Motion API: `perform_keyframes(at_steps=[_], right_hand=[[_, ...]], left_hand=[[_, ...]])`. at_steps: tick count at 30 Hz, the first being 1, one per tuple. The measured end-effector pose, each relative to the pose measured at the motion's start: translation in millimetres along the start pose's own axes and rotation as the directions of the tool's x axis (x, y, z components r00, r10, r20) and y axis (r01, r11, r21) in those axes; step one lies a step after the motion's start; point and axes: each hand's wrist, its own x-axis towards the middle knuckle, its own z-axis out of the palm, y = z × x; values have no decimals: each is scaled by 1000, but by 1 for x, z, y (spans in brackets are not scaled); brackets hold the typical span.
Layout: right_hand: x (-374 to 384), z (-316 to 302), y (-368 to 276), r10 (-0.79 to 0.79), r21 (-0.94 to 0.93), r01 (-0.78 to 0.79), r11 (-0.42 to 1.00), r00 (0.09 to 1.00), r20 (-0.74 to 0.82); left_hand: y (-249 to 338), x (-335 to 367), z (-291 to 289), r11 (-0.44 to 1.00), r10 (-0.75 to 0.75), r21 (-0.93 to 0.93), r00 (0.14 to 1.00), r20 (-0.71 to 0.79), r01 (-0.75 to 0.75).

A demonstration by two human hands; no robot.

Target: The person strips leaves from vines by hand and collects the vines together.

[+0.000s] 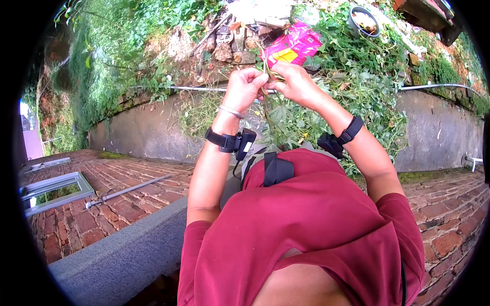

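Observation:
My left hand (pixel 244 87) and my right hand (pixel 295 84) meet in front of me, fingers closed in a pinch. Between them are thin green plant stems (pixel 265 65), which stick up above the fingertips. Leafy parts seem to hang below, where they blend with the greenery behind. Under and beyond my hands spreads a heap of cut-looking leafy vines (pixel 352 115). Just past my right hand lies a bright pink plastic bag (pixel 301 42) with a yellow patch. The fingers partly hide the stems.
A concrete path (pixel 148 133) runs across, edged by a pale pipe (pixel 434 86). Behind it are broken bricks (pixel 237 41), weeds and a dark round bucket (pixel 364 21). A brick wall (pixel 127 196) with a window (pixel 56 194) and a grey ledge (pixel 122 255) stand at left.

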Motion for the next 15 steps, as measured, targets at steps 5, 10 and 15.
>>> perform_keyframes(at_steps=[5,10,15], right_hand=[[3,5,4,45,314,-29,949,998,-45],[9,0,14,106,494,-154,856,986,125],[18,-33,32,365,221,-364,905,930,38]], left_hand=[[5,-3,5,974,42,227,995,-88,-21],[19,-4,6,970,37,240,998,-49,-25],[17,-9,4,947,50,318,998,-36,-36]])
